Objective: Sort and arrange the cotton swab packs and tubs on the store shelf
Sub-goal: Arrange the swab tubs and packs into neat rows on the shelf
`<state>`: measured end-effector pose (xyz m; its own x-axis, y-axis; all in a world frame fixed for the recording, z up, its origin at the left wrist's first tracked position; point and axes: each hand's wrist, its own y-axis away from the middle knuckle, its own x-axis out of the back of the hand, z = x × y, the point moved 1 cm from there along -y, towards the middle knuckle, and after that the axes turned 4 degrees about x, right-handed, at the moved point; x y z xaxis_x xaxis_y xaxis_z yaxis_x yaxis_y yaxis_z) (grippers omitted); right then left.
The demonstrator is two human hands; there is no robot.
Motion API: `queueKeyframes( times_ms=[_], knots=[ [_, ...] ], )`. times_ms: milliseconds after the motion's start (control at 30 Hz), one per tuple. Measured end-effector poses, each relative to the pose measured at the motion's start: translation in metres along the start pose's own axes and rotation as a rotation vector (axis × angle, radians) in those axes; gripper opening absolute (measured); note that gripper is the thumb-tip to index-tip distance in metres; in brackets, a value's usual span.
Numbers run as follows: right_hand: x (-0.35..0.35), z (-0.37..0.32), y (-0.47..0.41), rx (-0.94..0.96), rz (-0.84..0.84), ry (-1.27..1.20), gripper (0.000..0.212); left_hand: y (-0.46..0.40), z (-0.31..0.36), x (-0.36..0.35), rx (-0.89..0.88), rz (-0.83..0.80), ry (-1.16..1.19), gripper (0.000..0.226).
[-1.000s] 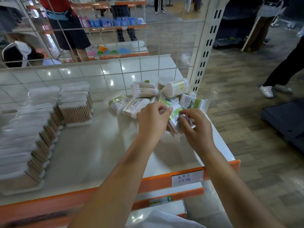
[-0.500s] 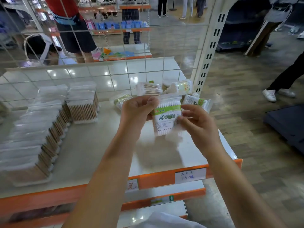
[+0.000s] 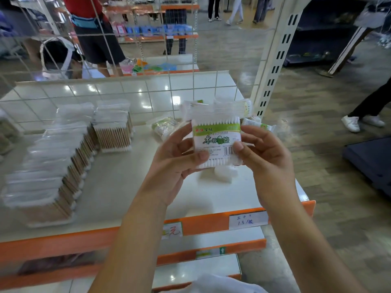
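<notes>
I hold a clear cotton swab pack (image 3: 215, 132) with a green-and-white label upright above the shelf (image 3: 118, 187). My left hand (image 3: 175, 161) grips its left side and my right hand (image 3: 264, 157) grips its right side, thumbs on the label. Behind the pack lies a loose pile: a green-labelled pack (image 3: 165, 125), another pack (image 3: 260, 124) at the right, and a round tub (image 3: 246, 106) on its side, mostly hidden. Rows of wooden-stick swab packs (image 3: 53, 166) stand along the left, with one more stack (image 3: 113, 127) behind them.
A wire grid panel (image 3: 169, 87) backs the shelf and a white slotted upright (image 3: 275, 58) stands at its right rear corner. The front edge is orange with price tags (image 3: 247, 220). Lower shelves show below. People stand beyond the grid and in the aisle at right.
Both hands lifted one pack out of the loose pile and raised it toward me, turning it upright so its label faces the camera.
</notes>
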<state>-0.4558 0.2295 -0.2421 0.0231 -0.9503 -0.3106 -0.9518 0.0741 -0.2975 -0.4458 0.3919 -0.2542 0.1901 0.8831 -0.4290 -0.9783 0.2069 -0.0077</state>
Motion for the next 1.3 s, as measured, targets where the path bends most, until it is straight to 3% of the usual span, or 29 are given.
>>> queueKeyframes(
  times_ms=[167, 300, 367, 500, 633, 767, 933, 1167, 1300],
  knots=[
    [0.001, 0.005, 0.005, 0.010, 0.000, 0.065, 0.025, 0.004, -0.003, 0.003, -0.011, 0.019, -0.007, 0.055],
    [0.001, 0.008, 0.008, 0.376, 0.068, 0.670, 0.024, 0.009, -0.005, 0.002, -0.032, 0.092, -0.088, 0.053],
    [-0.007, 0.008, 0.010, 0.487, 0.011, 0.763, 0.021, 0.012, -0.004, -0.001, -0.075, 0.101, -0.137, 0.053],
    [-0.019, 0.004, 0.013, 0.453, -0.069, 0.719, 0.020, 0.019, -0.001, -0.007, -0.210, 0.157, -0.309, 0.050],
    [-0.026, -0.006, 0.006, 0.232, -0.082, 0.517, 0.016, 0.023, 0.002, -0.011, -0.271, 0.273, -0.433, 0.046],
    [-0.029, -0.007, -0.003, -0.002, -0.098, 0.365, 0.015, 0.031, 0.002, -0.010, -0.312, 0.229, -0.516, 0.046],
    [-0.034, -0.006, -0.004, 0.010, -0.178, 0.358, 0.020, 0.036, 0.000, -0.008, -0.326, 0.219, -0.658, 0.032],
    [-0.045, 0.008, -0.012, -0.034, -0.218, 0.333, 0.018, 0.041, 0.008, 0.009, -0.395, 0.266, -0.761, 0.040],
    [-0.062, 0.018, -0.023, -0.015, -0.257, 0.358, 0.017, 0.046, 0.021, 0.028, -0.379, 0.303, -0.927, 0.027]
  ],
)
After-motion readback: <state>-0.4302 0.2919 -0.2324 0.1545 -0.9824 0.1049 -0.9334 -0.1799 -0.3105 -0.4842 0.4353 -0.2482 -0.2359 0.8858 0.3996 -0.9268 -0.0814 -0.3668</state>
